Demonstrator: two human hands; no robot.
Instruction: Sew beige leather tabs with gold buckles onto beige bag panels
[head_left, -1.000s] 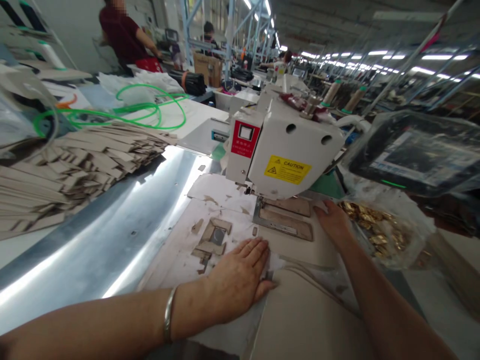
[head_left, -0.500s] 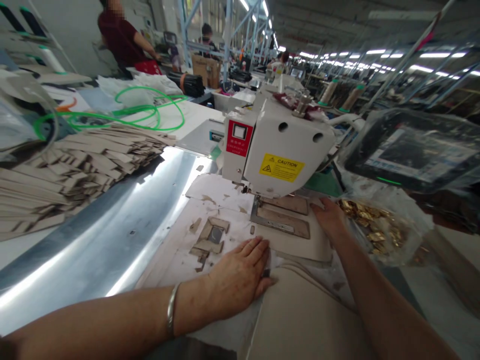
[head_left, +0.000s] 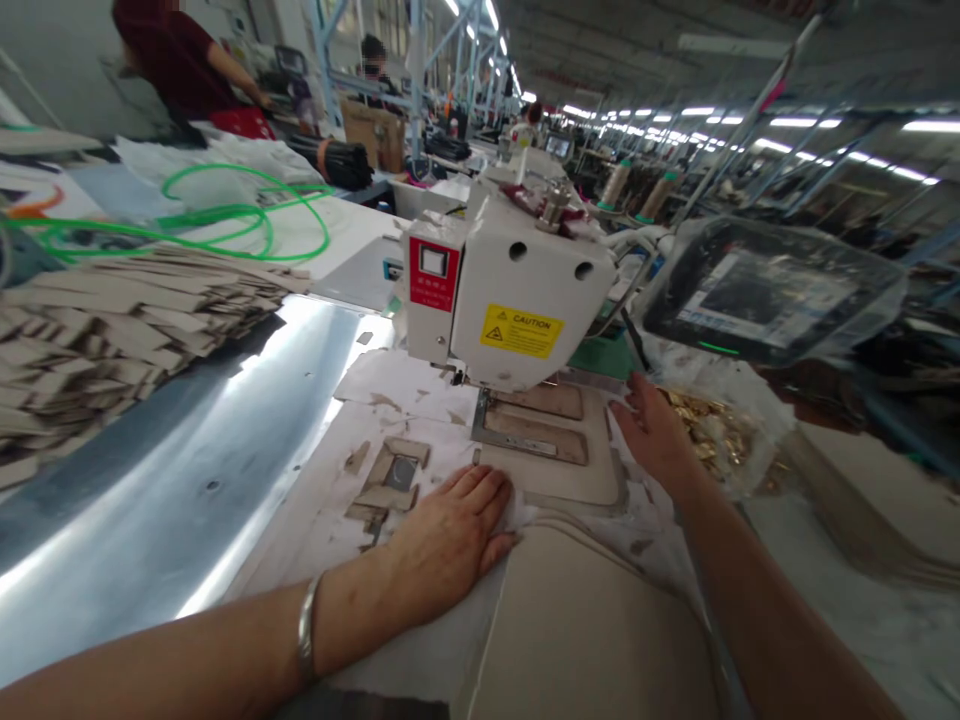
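Note:
My left hand [head_left: 450, 540] lies flat on the white work plate [head_left: 307, 500], its fingertips at the near left corner of a beige panel [head_left: 570, 482]. That panel sits under the head of a white sewing machine [head_left: 499, 290], with a metal frame [head_left: 486, 428] with slots over it. My right hand [head_left: 654, 435] is just right of the panel, fingers apart and holding nothing. Close to me, a stack of beige panels [head_left: 592, 620] rests beside my left hand. A small beige piece with a square opening [head_left: 386, 480] lies left of the frame.
Beige strips [head_left: 135, 330] are piled at the left beyond a shiny metal table [head_left: 217, 430]. On the right are a bag of gold metal parts [head_left: 712, 435], a plastic-wrapped screen [head_left: 757, 295] and more beige panels [head_left: 877, 480]. Green tubing [head_left: 255, 240] loops behind.
My right hand has come off the panel's right edge, and its fingers have spread. My left hand stays flat beside the panel. The whole view has shifted, moving the scene leftward.

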